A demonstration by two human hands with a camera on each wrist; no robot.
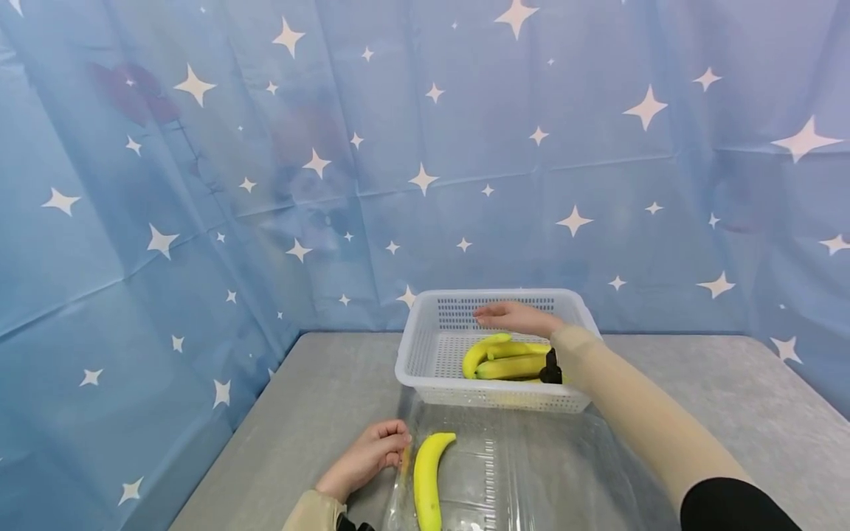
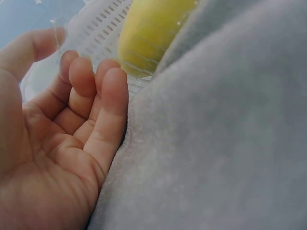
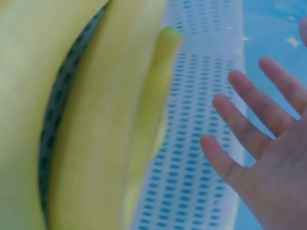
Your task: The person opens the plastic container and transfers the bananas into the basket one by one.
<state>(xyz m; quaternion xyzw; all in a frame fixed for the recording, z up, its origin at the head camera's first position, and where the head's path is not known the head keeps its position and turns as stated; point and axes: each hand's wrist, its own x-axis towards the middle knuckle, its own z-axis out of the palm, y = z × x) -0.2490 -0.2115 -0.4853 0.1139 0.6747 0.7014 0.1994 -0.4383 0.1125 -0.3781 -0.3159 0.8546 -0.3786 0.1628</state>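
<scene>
My left hand [image 1: 369,451] is at the left edge of a clear plastic box [image 1: 465,479], fingers curled and thumb and fingertips pinching its rim. Inside that box lies one curved yellow banana [image 1: 428,479], its tip turned up and right. The left wrist view shows the curled fingers [image 2: 112,91] close beside the banana [image 2: 148,36] behind clear plastic. Over the white perforated basket [image 1: 413,354], my right hand [image 1: 518,318] reaches in with fingers spread and nothing held. Several bananas [image 1: 511,366] are heaped in the basket's right part, below the right wrist.
The basket stands behind the clear box, close to its far edge. Both are on a grey table [image 1: 279,413]. A blue curtain [image 1: 372,162] with white stars hangs behind the table and along its left side.
</scene>
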